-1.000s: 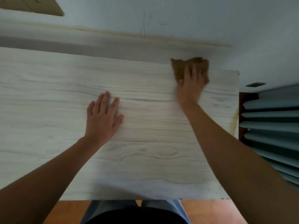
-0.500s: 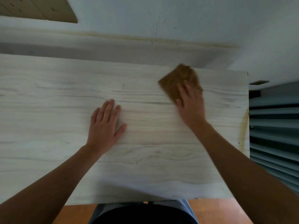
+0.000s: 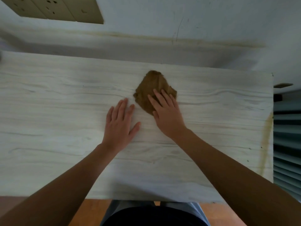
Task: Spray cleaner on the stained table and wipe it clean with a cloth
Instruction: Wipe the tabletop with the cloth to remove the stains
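Observation:
A pale wood-grain table (image 3: 48, 111) fills the view. A brown cloth (image 3: 151, 87) lies bunched on it, a little right of the middle. My right hand (image 3: 166, 113) presses flat on the cloth's near right part, fingers spread over it. My left hand (image 3: 121, 123) rests flat on the bare tabletop just left of the cloth, fingers apart and holding nothing. A yellowish stain (image 3: 265, 139) runs along the table's right edge. No spray bottle is in view.
A white wall with a yellowed mark (image 3: 146, 36) stands right behind the table. A beige socket panel (image 3: 57, 8) is on it at the top left. Grey-blue slats (image 3: 286, 144) lie beyond the table's right edge. Orange floor (image 3: 94, 212) shows below the near edge.
My right hand has dragged the cloth from the far right corner leftward and nearer, to the middle of the table beside my left hand. My left hand has stayed flat on the table.

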